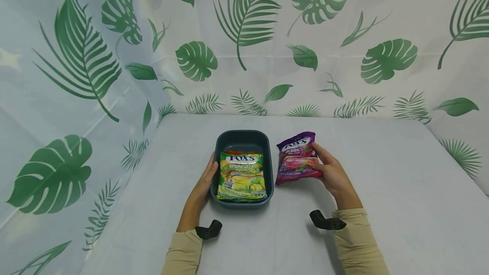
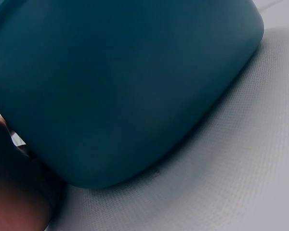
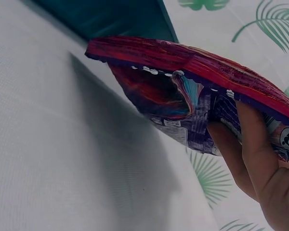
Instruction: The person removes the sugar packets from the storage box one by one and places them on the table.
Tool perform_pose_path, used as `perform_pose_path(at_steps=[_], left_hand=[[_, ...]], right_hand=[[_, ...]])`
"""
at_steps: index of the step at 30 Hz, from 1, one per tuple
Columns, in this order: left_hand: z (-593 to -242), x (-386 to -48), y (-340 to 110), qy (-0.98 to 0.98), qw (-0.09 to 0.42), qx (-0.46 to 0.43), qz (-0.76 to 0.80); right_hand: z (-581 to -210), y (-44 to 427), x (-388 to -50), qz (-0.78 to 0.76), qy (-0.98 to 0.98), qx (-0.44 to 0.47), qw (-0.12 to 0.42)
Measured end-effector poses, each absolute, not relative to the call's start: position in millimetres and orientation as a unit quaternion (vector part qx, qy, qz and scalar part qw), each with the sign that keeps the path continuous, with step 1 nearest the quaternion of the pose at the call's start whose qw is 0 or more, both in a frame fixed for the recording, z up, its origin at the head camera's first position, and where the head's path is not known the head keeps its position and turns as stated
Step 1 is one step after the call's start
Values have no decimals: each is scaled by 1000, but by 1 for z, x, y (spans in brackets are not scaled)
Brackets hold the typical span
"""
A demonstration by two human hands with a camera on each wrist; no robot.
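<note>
A dark teal bin (image 1: 244, 205) stands on the table, and a green and yellow Spring Tea candy bag (image 1: 242, 177) lies in it over an orange-red one. Against the bin's left side rests my left hand (image 1: 202, 185), fingers along the outer wall; the bin's wall (image 2: 135, 86) fills much of the left wrist view. Just right of the bin, my right hand (image 1: 336, 175) grips a purple and red Berries candy bag (image 1: 296, 159) by its right edge. In the right wrist view the bag (image 3: 183, 62) is above the table, with fingers of the right hand (image 3: 262, 168) on its back.
The white table (image 1: 263, 241) reaches to a curtain (image 1: 267, 75) with green leaf prints at the back and left. Black wrist mounts (image 1: 209, 230) stick out at both sleeves, the right one (image 1: 327, 220) below the held bag.
</note>
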State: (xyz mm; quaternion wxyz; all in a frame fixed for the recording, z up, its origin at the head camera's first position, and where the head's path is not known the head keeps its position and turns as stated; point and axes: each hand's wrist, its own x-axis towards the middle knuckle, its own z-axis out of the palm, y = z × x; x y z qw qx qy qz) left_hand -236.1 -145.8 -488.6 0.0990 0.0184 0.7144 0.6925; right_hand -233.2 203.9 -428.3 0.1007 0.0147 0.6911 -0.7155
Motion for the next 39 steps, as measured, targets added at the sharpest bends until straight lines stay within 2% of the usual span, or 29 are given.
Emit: perform_pose_path(at_steps=[13,23,39], left_hand=[[-464,-225,-143,712,115,31,692],[-485,-234,-146,714,102,24,693],[-489,-236,-146,714,101,21,693]], right_hand=[[-433,204,-234,-694,713,11,105],[-436,206,-234,-684,720,1,118],[-441,213,-235,-660,740,-14,128]])
